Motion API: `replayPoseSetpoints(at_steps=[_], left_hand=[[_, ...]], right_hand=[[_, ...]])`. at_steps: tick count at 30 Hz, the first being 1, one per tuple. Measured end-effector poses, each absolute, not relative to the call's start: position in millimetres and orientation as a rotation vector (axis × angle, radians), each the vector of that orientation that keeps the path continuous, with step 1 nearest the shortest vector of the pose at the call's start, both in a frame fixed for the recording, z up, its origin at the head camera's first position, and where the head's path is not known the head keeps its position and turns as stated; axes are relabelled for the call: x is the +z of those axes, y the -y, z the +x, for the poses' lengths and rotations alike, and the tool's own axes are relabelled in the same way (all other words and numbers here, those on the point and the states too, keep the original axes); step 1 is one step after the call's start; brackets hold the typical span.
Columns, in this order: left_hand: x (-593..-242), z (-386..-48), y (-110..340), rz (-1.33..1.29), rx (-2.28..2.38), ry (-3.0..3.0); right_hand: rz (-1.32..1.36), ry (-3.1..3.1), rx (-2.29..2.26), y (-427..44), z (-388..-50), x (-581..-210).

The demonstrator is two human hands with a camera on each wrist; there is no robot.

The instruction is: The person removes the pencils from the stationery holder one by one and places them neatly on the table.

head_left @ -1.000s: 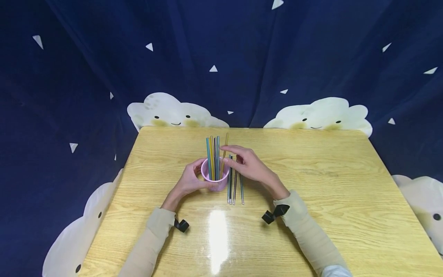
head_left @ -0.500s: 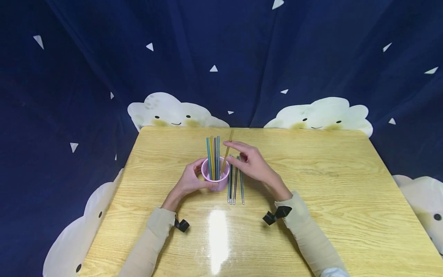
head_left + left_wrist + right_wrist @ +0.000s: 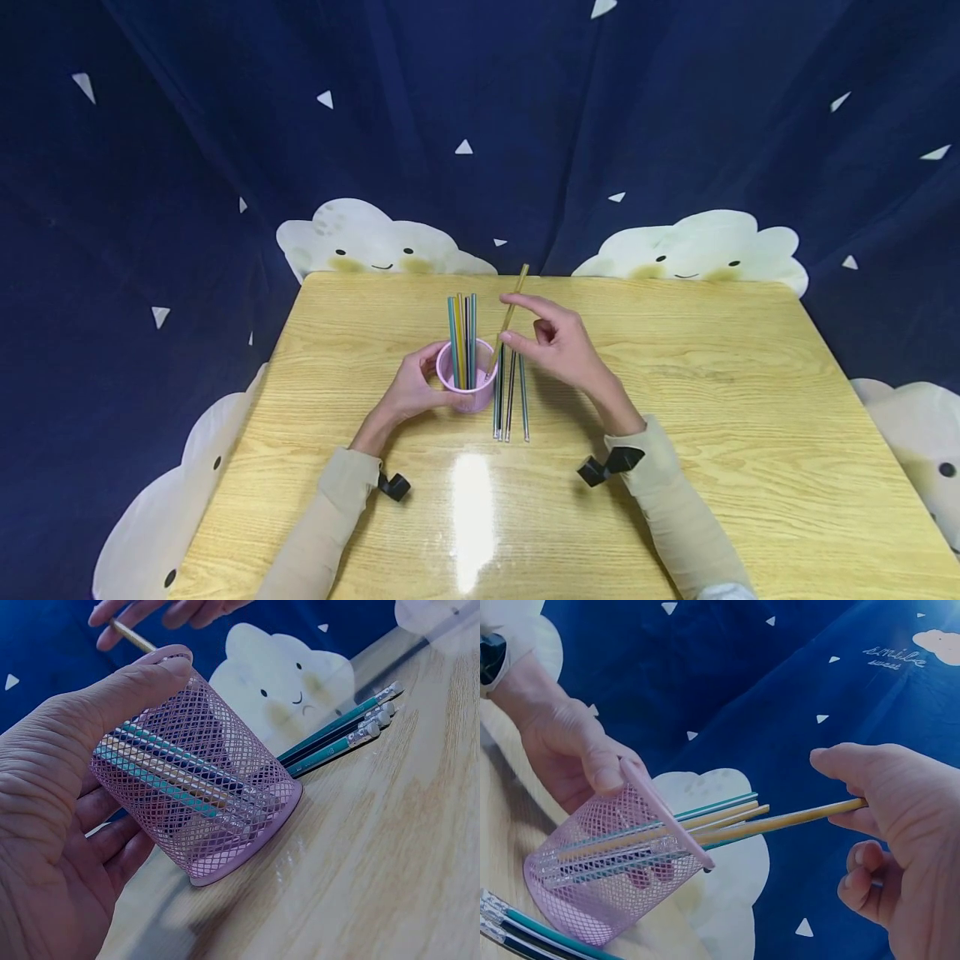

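My left hand (image 3: 412, 387) grips a pink mesh pencil cup (image 3: 214, 787) by its side, thumb over the rim in the left wrist view. Inside lean several pencils (image 3: 454, 333) in teal, yellow and dark colours, with their eraser ends down. Between thumb and fingers, my right hand (image 3: 561, 343) pinches a yellow pencil (image 3: 802, 817) near its upper part. It slants up to the right, and its lower eraser end is at the cup's mouth, just inside the rim in the head view.
Several teal and dark pencils (image 3: 510, 408) lie on the wooden table (image 3: 675, 375) just right of the cup, eraser ends toward me. A navy curtain (image 3: 525, 125) with white clouds and triangles hangs behind and around the table.
My right hand has moved up and to the right, drawing the yellow pencil higher and tilting it rightward. My left hand and the cup have stayed put.
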State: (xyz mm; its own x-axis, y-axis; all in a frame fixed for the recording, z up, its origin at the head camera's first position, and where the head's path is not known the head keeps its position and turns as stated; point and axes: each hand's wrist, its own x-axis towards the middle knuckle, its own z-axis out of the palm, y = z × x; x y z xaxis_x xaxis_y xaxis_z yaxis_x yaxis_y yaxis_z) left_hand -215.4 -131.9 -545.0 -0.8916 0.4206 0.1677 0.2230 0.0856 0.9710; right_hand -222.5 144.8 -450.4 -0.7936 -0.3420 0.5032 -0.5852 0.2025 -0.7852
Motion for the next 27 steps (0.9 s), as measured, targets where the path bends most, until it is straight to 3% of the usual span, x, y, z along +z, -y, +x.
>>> replayPoseSetpoints(at_steps=[16, 27], left_hand=[[-543, -216, 131, 0.607, 1.928, -2.172], [-545, -216, 133, 0.629, 1.913, -2.183]], right_hand=[[0.844, 2.097, 1.716, -155, -215, -444], [0.798, 2.281, 1.717, -172, -212, -468]])
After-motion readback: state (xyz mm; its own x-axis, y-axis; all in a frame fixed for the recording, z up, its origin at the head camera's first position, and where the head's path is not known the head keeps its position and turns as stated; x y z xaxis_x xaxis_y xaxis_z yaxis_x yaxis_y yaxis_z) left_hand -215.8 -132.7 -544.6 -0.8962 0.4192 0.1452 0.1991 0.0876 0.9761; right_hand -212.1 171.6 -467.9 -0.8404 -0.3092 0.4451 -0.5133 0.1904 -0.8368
